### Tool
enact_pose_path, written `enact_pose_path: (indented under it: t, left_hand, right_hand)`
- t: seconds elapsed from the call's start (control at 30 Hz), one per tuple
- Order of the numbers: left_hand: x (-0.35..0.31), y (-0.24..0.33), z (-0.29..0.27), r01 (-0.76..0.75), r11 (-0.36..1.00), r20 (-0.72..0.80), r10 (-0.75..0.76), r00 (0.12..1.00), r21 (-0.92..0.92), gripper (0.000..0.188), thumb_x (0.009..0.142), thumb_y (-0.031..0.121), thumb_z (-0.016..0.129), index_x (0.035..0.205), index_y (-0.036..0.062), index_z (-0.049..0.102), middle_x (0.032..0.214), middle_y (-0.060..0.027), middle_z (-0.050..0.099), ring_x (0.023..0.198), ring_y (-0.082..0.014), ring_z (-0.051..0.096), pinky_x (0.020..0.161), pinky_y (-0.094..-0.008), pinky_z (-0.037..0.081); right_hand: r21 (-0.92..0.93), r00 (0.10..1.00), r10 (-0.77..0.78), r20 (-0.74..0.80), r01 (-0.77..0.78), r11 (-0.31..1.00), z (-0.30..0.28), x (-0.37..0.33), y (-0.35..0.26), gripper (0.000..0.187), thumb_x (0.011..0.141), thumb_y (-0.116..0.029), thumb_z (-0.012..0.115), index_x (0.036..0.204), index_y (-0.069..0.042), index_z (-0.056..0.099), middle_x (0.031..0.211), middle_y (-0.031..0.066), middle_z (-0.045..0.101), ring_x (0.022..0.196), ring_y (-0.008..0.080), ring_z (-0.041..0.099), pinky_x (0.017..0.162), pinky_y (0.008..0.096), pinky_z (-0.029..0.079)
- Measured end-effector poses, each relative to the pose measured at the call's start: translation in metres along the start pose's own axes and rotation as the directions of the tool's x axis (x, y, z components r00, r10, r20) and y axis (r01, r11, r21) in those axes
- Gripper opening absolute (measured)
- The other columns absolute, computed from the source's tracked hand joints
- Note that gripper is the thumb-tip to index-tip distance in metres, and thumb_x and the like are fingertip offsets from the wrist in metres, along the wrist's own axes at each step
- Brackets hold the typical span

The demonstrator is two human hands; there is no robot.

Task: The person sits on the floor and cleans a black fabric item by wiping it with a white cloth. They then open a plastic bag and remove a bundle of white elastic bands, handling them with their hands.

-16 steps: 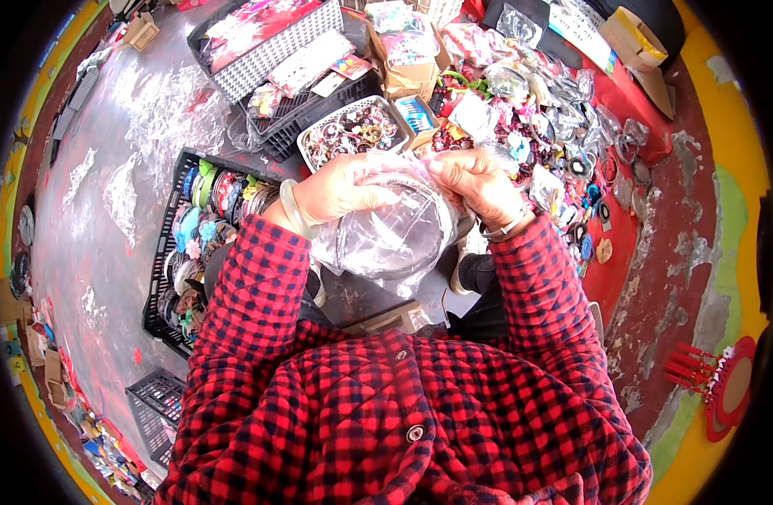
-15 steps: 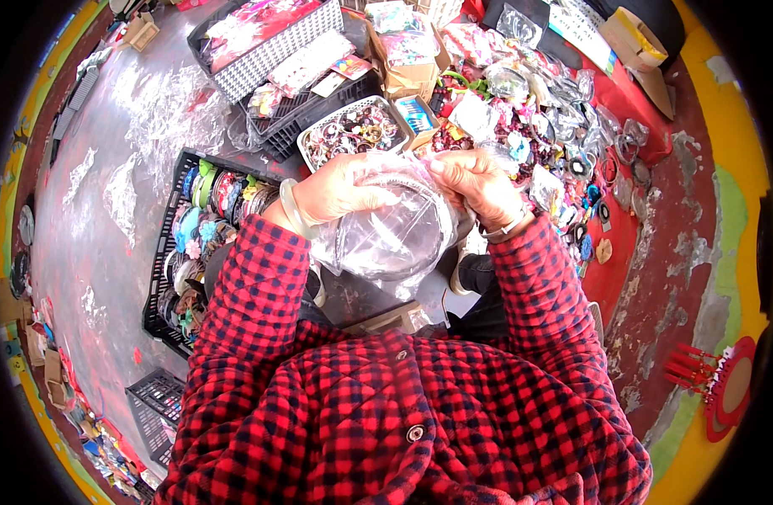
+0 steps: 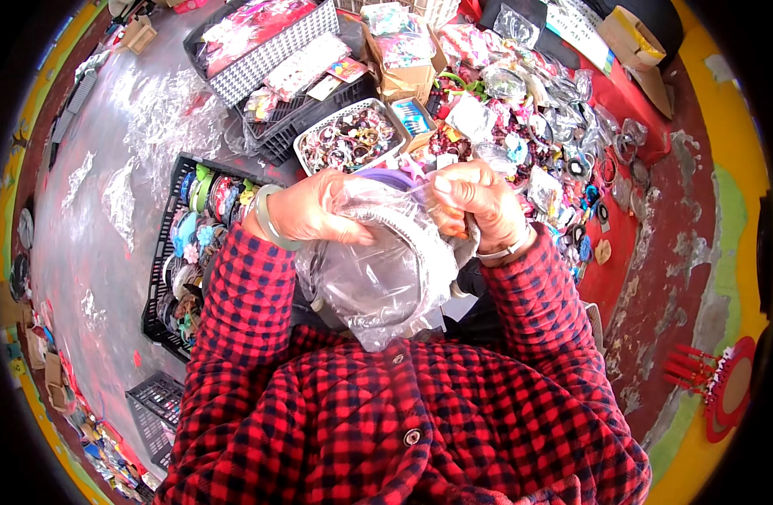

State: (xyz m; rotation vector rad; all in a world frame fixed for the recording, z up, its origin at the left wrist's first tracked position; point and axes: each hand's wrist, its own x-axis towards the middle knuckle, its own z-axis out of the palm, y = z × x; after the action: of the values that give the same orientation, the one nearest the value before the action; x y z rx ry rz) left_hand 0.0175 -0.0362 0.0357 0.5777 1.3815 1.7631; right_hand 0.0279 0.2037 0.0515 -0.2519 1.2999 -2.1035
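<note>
A clear plastic bag (image 3: 365, 290) hangs before my chest, with pale ring-shaped bands, apparently headbands, showing through the film. My left hand (image 3: 307, 210) is closed on the bag's upper left side, its thumb lying across the front. At the upper right edge my right hand (image 3: 481, 202) pinches the film between thumb and fingers. Between the hands, a purple headband (image 3: 386, 177) with a pink star shape (image 3: 413, 167) shows at the top of the bag. Whether my left fingers also grip the headband is hidden behind the bag.
A black crate (image 3: 158, 286) of colourful headbands stands at my left. Ahead are a white basket (image 3: 307, 150) of hair bands, a small cardboard box (image 3: 413, 122) and stacked crates (image 3: 273, 55). Bagged accessories pile up on a red cloth (image 3: 609, 240) to the right.
Both hands have drawn the bag closer to my chest, and it has tilted. The purple headband and pink star now show plainly at its top.
</note>
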Motion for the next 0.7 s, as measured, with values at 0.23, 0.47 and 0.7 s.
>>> enact_pose_path:
  t: [0.23, 0.47, 0.7]
  left_hand:
    - [0.004, 0.000, 0.005, -0.016, 1.000, 0.000, 0.016, 1.000, -0.002, 0.041, 0.071, -0.002, 0.070, 0.110, -0.0022, 0.058, 0.099, -0.0051, 0.064, 0.091, -0.0111, 0.058, 0.083, -0.0281, 0.046]
    - [0.003, -0.001, 0.014, -0.045, 0.999, 0.010, 0.046, 0.999, -0.028, 0.042, 0.071, -0.004, 0.071, 0.111, -0.0023, 0.057, 0.099, -0.0044, 0.064, 0.090, -0.0109, 0.058, 0.082, -0.0278, 0.047]
    - [0.000, -0.017, -0.007, -0.175, 0.984, -0.062, 0.176, 0.982, 0.023, 0.046, 0.075, -0.006, 0.067, 0.118, -0.0012, 0.052, 0.110, -0.0039, 0.060, 0.101, -0.0112, 0.054, 0.090, -0.0287, 0.044]
  right_hand:
    - [-0.084, 0.989, -0.037, -0.143, 0.026, 0.996, -0.002, 0.008, 0.000, 0.037, 0.083, -0.031, 0.063, 0.058, -0.012, 0.044, 0.050, -0.0046, 0.039, 0.042, 0.0047, 0.035, 0.040, 0.0205, 0.024]
    - [-0.141, 0.997, -0.064, -0.035, 0.059, 0.988, -0.020, 0.014, 0.007, 0.034, 0.085, -0.025, 0.062, 0.059, -0.009, 0.049, 0.053, -0.0033, 0.043, 0.044, 0.0056, 0.036, 0.042, 0.0222, 0.026]
    - [-0.188, 0.989, -0.136, 0.051, 0.143, 0.972, -0.045, 0.019, 0.006, 0.042, 0.086, -0.048, 0.056, 0.076, -0.007, 0.057, 0.063, 0.0003, 0.053, 0.049, 0.0067, 0.045, 0.044, 0.0199, 0.033]
